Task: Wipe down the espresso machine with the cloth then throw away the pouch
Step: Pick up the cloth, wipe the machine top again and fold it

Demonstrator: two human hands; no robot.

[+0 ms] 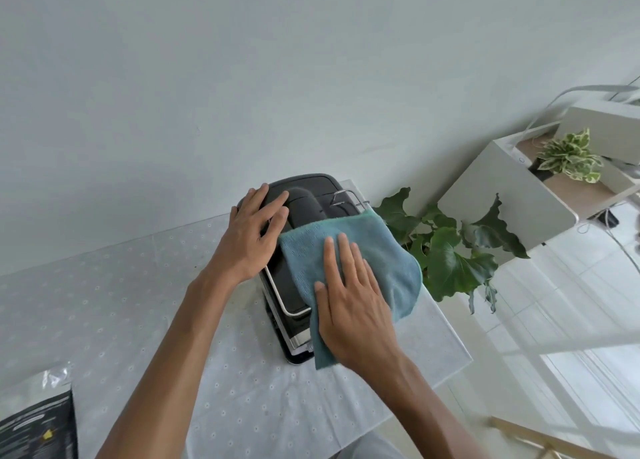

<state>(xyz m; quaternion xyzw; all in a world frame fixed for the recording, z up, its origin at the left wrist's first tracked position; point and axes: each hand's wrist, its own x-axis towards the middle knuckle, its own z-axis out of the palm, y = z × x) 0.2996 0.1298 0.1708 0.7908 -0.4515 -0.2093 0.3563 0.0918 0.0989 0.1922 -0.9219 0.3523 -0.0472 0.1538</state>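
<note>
Teal cloth (349, 261) pressed flat on espresso machine (294, 251) under right hand (353, 299), fingers spread; left hand (252, 233) flat, no grip.

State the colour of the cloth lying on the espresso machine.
The cloth is teal blue, seen clearest in the head view.

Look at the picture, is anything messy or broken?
Nothing looks broken or spilled. The right hand presses the blue cloth flat on the espresso machine, and the left hand steadies its top. The dark pouch lies at the table's near left edge, not yet thrown away.
</note>
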